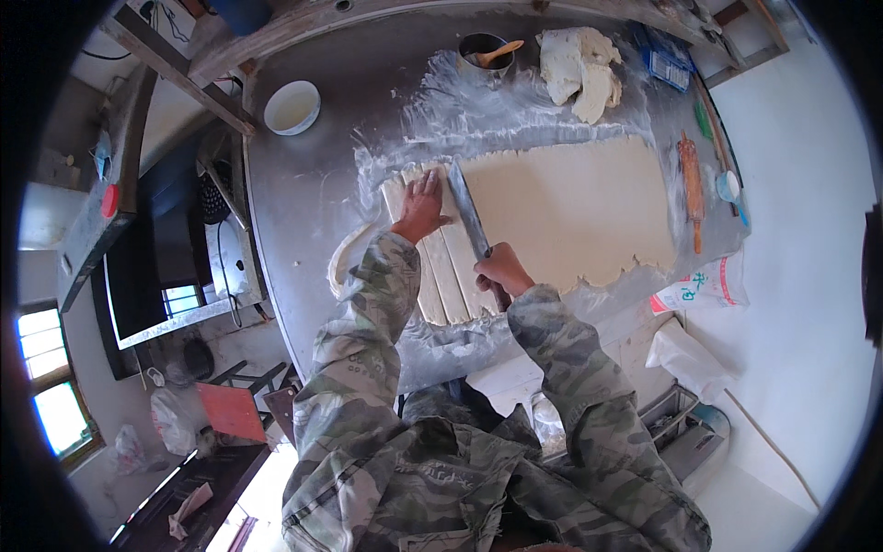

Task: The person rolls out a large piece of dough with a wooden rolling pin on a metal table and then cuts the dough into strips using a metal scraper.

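Observation:
A wide sheet of rolled dough (579, 212) lies on the floured grey table. Its left part is cut into several long strips (440, 281) lying side by side. My left hand (423, 208) rests on the strips near their far end, fingers stretched out, just left of the blade. Gripped by its handle in my right hand (505, 270), a long knife (468, 212) lies across the dough along the right side of the strips, its tip pointing away from me. Whether the blade has gone through is not visible. A loose curved strip of dough (342, 259) sits left of the others.
At the back stand a white bowl (292, 108), a dark pot (484, 59) with a wooden-handled tool, and a lump of dough (579, 72). A rolling pin (690, 189) and a small scoop (728, 188) lie at the right edge. A white sack (708, 287) is below that edge.

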Demonstrator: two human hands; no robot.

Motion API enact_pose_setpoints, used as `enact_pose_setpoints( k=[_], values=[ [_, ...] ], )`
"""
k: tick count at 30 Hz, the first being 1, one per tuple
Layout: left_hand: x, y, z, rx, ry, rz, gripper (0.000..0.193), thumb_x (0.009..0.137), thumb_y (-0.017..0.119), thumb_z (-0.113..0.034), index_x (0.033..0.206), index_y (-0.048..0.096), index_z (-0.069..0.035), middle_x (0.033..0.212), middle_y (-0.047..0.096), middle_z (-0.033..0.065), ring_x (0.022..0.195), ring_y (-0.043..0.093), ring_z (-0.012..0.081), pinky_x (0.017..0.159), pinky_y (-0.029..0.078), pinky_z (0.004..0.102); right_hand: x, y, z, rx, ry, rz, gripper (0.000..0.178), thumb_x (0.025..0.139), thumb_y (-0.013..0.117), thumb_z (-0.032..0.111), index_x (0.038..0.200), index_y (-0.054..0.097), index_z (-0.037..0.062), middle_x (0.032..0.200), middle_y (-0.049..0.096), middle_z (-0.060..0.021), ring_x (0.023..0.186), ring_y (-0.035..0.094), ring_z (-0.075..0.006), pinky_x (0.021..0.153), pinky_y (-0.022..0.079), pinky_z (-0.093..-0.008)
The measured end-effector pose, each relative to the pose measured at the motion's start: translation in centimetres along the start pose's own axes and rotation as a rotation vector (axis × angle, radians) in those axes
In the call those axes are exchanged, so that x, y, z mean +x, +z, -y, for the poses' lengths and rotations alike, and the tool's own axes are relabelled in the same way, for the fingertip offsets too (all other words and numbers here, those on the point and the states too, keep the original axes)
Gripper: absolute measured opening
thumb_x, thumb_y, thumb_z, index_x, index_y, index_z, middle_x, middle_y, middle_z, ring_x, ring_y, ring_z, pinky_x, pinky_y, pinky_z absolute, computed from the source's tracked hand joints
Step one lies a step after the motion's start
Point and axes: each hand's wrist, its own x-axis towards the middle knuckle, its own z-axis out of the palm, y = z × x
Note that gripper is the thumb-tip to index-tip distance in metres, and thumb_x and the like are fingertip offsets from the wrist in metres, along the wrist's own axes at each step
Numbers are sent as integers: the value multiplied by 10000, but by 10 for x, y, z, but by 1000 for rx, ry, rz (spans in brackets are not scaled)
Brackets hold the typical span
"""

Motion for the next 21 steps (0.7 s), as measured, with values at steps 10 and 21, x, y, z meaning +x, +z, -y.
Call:
enact_pose_setpoints(
  k=[10, 21],
  values=[
    [-110, 40, -103, -18, -2, 134, 1147, 681, 773, -557, 1496, 242, 50, 1605, 124, 195, 1488, 132, 338, 1151, 189, 564, -25, -9, -32, 123, -106, 54, 262, 732, 674, 122, 714, 566, -116, 613, 615, -187, 508, 633, -228, 466, 514, -339],
    [-105, 35, -101, 40, 1, 154, 1068, 708, 780, -520, 1465, 288, 49, 1592, 149, 181, 1483, 134, 347, 1132, 229, 581, -109, 0, -120, 40, 15, -66, 160, 698, 619, 11, 581, 562, -81, 524, 587, -196, 431, 621, -259, 374, 462, -390]
  ],
)
